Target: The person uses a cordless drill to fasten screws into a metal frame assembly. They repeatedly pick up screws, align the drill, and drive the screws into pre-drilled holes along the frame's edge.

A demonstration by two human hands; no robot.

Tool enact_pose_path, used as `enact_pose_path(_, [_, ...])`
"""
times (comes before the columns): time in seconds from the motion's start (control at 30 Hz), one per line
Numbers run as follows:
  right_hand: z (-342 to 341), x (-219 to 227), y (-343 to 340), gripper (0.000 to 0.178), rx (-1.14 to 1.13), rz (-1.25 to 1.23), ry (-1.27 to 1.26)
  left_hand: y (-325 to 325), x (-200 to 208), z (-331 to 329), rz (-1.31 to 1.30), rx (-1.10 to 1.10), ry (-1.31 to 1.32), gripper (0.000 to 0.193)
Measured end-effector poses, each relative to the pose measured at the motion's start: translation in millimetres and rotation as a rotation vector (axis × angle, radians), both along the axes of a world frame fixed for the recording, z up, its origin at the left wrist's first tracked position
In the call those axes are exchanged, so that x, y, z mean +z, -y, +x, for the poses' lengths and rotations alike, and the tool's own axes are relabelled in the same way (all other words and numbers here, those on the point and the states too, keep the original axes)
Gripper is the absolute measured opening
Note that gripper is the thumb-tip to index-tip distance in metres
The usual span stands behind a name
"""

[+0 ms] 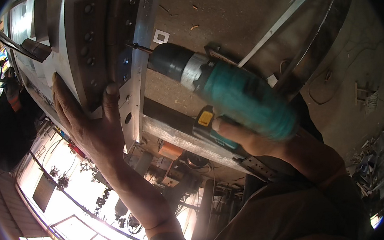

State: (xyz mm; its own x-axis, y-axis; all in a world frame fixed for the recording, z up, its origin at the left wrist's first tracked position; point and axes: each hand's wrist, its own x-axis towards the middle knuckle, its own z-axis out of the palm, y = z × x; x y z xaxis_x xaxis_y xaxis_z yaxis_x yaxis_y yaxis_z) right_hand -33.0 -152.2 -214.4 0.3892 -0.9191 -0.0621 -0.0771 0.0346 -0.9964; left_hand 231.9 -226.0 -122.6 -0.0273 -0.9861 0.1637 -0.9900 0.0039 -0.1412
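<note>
My right hand (248,138) is closed round the handle of a teal and black cordless drill (242,95). The drill, slightly blurred, points left. Its thin driver bit (142,48) reaches the edge of a dark metal hinge (94,51), near its right-hand leaf; whether a screw sits at the tip I cannot tell. Holes and bright screw heads dot both leaves. My left hand (87,127) lies against the pale metal panel (64,49) at the hinge's lower end, fingers stretched out and thumb apart, the thumb touching near the hinge barrel.
A silvery metal bar (194,142) runs below the drill. On the floor at right lie a long metal strip (279,23), a curved dark metal piece (320,40) and a scrap pile (374,163). Another person in dark clothes (12,129) is at far left.
</note>
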Motion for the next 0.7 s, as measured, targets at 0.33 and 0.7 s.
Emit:
enact_pose_path(0.33, [1.1,2.4,-2.3,0.032,0.056,0.456,0.223,-0.1,-1.4,-0.8,-0.011,-0.002,-0.005,0.098])
enact_pose_path(0.7, [3.7,0.2,-3.9,0.033,0.014,0.439,0.205,-0.5,-0.9,-2.9,-0.009,0.013,-0.031,0.096])
